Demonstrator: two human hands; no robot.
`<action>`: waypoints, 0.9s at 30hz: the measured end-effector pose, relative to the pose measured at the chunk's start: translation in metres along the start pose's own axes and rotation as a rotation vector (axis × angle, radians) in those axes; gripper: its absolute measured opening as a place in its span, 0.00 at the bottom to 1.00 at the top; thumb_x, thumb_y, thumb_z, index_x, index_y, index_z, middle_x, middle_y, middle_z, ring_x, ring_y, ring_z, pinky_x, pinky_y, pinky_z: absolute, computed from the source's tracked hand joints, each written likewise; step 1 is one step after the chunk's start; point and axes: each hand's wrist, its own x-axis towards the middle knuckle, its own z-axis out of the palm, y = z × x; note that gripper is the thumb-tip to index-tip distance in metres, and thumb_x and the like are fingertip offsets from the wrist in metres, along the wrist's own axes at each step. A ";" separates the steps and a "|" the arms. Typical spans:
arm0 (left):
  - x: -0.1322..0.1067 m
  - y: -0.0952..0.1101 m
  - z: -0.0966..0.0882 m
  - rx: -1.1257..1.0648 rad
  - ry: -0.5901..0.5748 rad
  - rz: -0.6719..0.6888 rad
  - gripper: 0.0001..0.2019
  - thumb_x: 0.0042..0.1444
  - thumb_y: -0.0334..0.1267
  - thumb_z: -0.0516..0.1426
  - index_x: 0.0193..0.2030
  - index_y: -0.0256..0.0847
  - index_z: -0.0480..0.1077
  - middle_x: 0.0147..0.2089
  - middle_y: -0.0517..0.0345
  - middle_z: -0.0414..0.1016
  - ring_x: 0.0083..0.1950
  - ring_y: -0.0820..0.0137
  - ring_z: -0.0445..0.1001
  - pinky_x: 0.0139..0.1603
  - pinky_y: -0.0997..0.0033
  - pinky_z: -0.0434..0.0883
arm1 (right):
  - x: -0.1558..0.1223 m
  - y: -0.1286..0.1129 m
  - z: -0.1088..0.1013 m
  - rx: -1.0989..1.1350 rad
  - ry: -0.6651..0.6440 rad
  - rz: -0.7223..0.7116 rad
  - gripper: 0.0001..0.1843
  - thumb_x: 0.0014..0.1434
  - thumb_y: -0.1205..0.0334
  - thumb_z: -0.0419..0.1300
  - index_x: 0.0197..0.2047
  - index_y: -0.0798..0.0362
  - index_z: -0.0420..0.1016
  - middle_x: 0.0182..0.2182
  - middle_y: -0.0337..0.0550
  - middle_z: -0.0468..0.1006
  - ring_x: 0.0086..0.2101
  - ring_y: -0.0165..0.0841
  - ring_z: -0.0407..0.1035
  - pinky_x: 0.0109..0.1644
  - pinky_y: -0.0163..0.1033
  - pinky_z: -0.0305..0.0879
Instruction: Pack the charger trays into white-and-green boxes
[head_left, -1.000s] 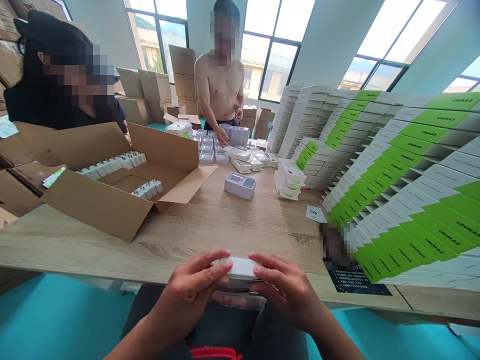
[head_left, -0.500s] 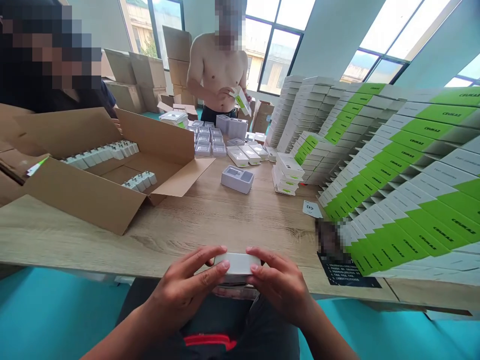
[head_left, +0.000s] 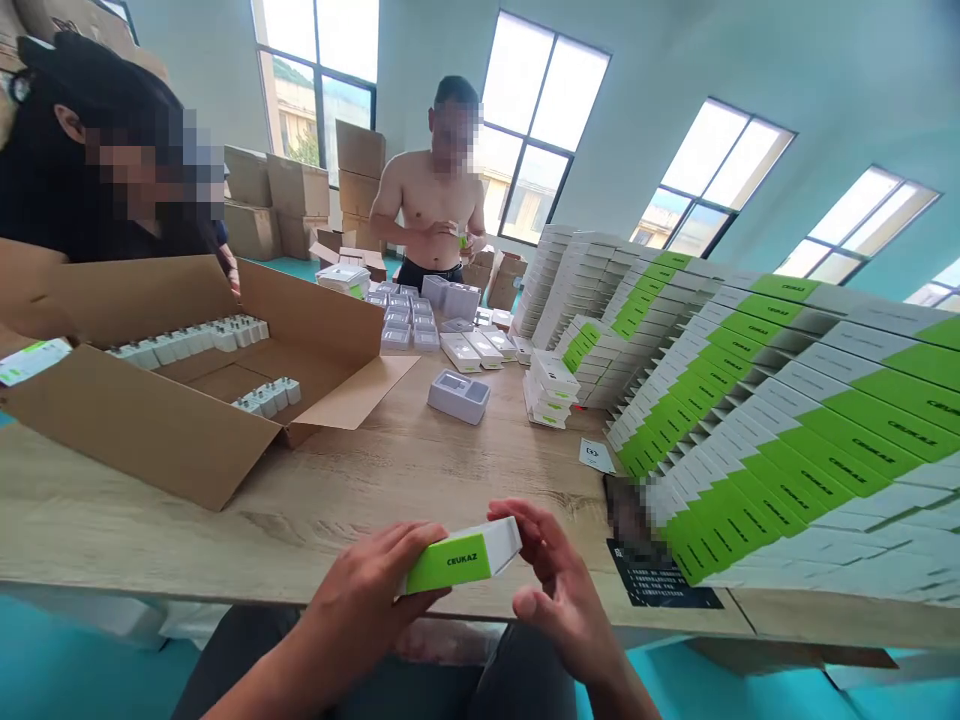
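Bright windows (head_left: 547,80) line the pale wall (head_left: 435,40), and below them runs a wood-grain table (head_left: 360,480). Down to its near edge, and there's the left hand (head_left: 375,590), clamped on one end of a green-and-white box (head_left: 457,562) held tilted above the tabletop. CEUKAZ, it reads, black capitals on the green panel! Across from it, the right hand (head_left: 559,590) has fingers and thumb spread well apart, fingertips right up at the box's white end; whether they touch, I can't tell.

Just beyond the right hand lies a black sheet (head_left: 664,580) with rows of white characters, too small to read, and past that a white card (head_left: 597,456) with a dark symbol. Farther right, what a wall of stacked boxes (head_left: 795,440), CEUKAZ repeating down the green bands!

Straight ahead of both hands sits a white tray (head_left: 459,397) with moulded hollows. Beyond the left hand, off to its left, an open carton (head_left: 165,430) holds rows of white plugs (head_left: 187,343). One co-worker (head_left: 112,230) leans in behind the carton; another (head_left: 431,235) stands at the far end, something white and green between the hands.
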 end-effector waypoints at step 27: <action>0.042 -0.020 -0.012 -0.766 0.076 -0.367 0.28 0.57 0.50 0.68 0.59 0.41 0.65 0.55 0.45 0.82 0.55 0.54 0.81 0.55 0.56 0.79 | 0.001 0.080 0.055 -0.359 0.259 -0.094 0.48 0.58 0.53 0.72 0.74 0.42 0.52 0.65 0.54 0.69 0.62 0.52 0.68 0.62 0.58 0.71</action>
